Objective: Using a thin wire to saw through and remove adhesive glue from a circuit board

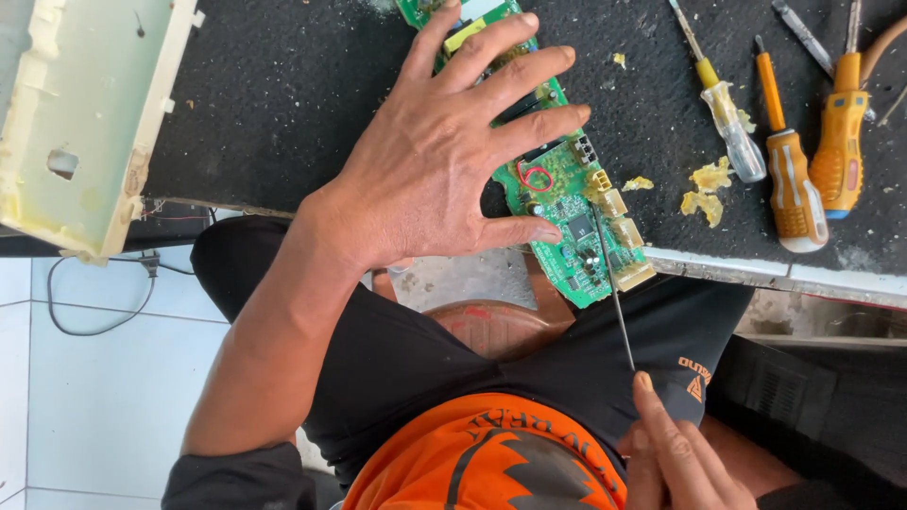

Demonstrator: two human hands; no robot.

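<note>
Pinning circuit board (567, 203), probing with screwdriver (614, 293)

one head-worn view looks steeply down from close above, facing the near edge of the dark, rough-surfaced workbench (283, 85), the person's own lap below it, and white floor tiles (94, 397) at lower left.

Your green circuit board (567, 203) lies flat, angled from top centre down to the dark bench's edge, its lower end overhanging (cream connectors along its right side). A thin metal probe (614, 288) touches it there.
</note>
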